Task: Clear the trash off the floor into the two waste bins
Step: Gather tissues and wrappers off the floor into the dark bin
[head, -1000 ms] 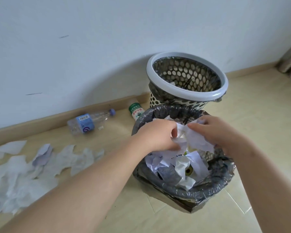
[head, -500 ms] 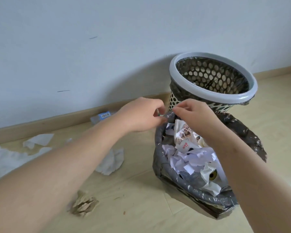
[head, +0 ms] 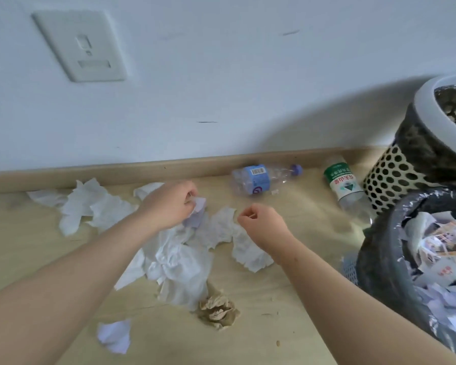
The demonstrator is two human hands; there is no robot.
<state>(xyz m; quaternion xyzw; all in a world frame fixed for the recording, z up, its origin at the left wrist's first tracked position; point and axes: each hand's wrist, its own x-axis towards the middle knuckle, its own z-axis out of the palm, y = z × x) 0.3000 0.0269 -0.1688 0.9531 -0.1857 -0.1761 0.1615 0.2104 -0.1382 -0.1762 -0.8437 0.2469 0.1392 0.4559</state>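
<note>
White tissue scraps [head: 179,259] lie strewn over the floor along the wall. My left hand [head: 169,204] reaches into the heap and grips a pale lilac paper scrap [head: 199,205]. Just to its right, my right hand [head: 261,222] hovers over the tissues with its fingers curled and nothing visible in them. A black-lined bin [head: 379,259] at the right edge is full of paper. Behind it stands a perforated bin [head: 395,175] with a grey rim. A crumpled brown paper ball [head: 219,310] lies near me.
Two plastic bottles lie by the baseboard: one with a blue label [head: 256,177], one with a green label [head: 342,183] beside the perforated bin. A small white scrap [head: 115,335] sits at lower left. A wall socket [head: 82,46] is on the wall above.
Both hands left the black-lined bin and moved left to the tissue heap on the floor. My left hand has taken hold of a pale paper scrap. My view swung left.
</note>
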